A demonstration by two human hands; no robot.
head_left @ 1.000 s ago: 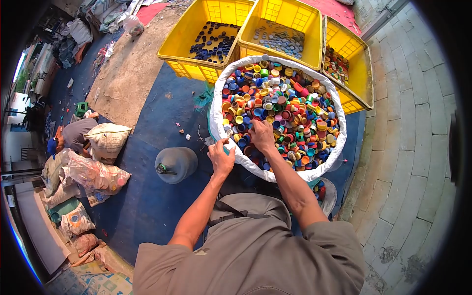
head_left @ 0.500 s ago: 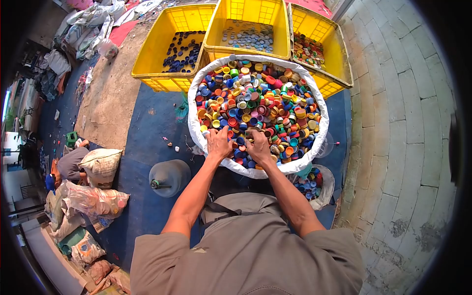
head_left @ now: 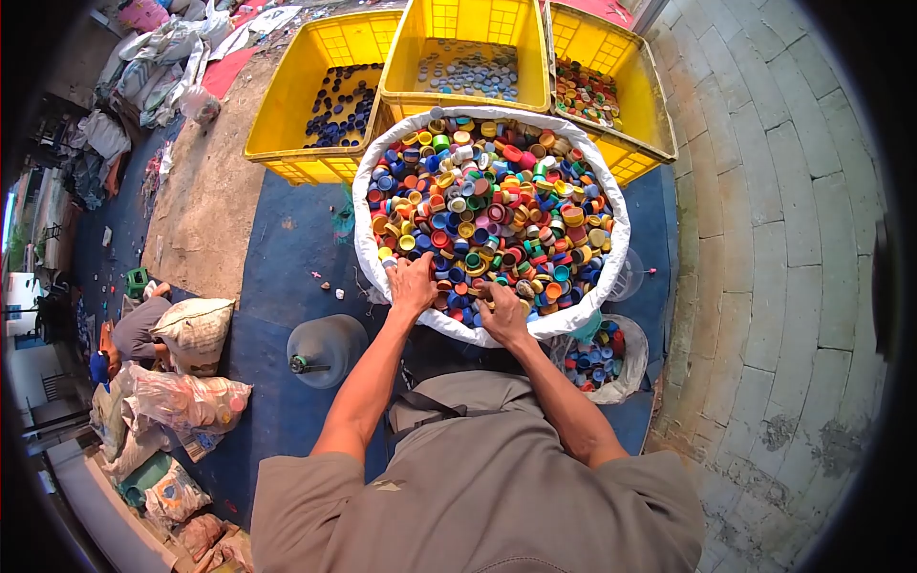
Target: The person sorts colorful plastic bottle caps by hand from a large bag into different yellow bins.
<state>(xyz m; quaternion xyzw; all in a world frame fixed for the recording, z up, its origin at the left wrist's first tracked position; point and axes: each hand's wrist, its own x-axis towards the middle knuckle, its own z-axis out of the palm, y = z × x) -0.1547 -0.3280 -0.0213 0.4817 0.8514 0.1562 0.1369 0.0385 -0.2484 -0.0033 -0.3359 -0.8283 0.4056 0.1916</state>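
Observation:
A round white sack (head_left: 619,205) with a rolled rim stands in front of me, filled with plastic bottle caps (head_left: 497,205) of many colours. Over its near left part, my left hand (head_left: 413,285) bends its fingers down among the caps; what lies under the fingertips is hidden. To the right of it, close to the near rim, my right hand (head_left: 504,313) is closed, with a bottle cap seemingly pinched at its fingertips. The cap is small and partly covered by the fingers.
Beyond the sack stand three yellow crates: the left one (head_left: 272,119) holds dark blue caps, the middle one (head_left: 468,100) pale blue, the right one (head_left: 664,119) mixed. A smaller bag (head_left: 630,368) of caps sits right, a large clear bottle (head_left: 328,349) left. Another person (head_left: 138,329) bends among sacks.
My right hand has drawn back toward the near rim, and the gap between my hands has widened. My left hand stays near the left rim. The whole view has shifted slightly.

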